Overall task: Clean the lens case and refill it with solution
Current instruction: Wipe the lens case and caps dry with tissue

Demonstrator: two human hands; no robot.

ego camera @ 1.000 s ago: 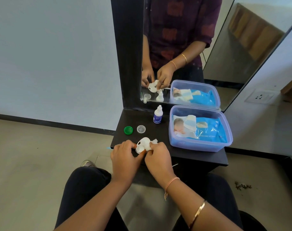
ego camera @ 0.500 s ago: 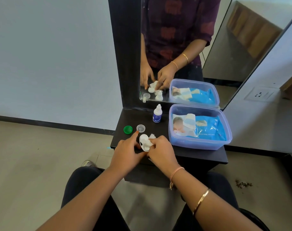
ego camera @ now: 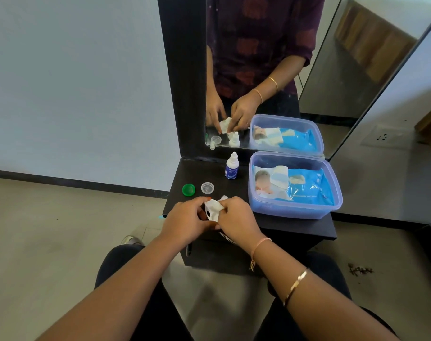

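My left hand (ego camera: pixel 184 219) holds the white lens case (ego camera: pixel 210 212) over the front edge of the black shelf (ego camera: pixel 295 225). My right hand (ego camera: pixel 235 219) presses a crumpled white wipe (ego camera: pixel 218 205) against the case; the wipe covers most of it. Behind my hands a green cap (ego camera: pixel 188 189) and a clear cap (ego camera: pixel 207 188) lie loose on the shelf. The small white solution bottle (ego camera: pixel 232 166) with a blue label stands upright near the mirror, its cap on.
A clear blue-tinted plastic box (ego camera: pixel 295 207) holding a blue pack of wet wipes (ego camera: pixel 305 185) fills the shelf's right side. A mirror (ego camera: pixel 271 57) stands behind the shelf. My knees are below it, with floor to the left.
Both hands shifted slightly forward over the shelf with the case and wipe, and the wipe has been worked around the case. The caps, bottle and box have not moved.
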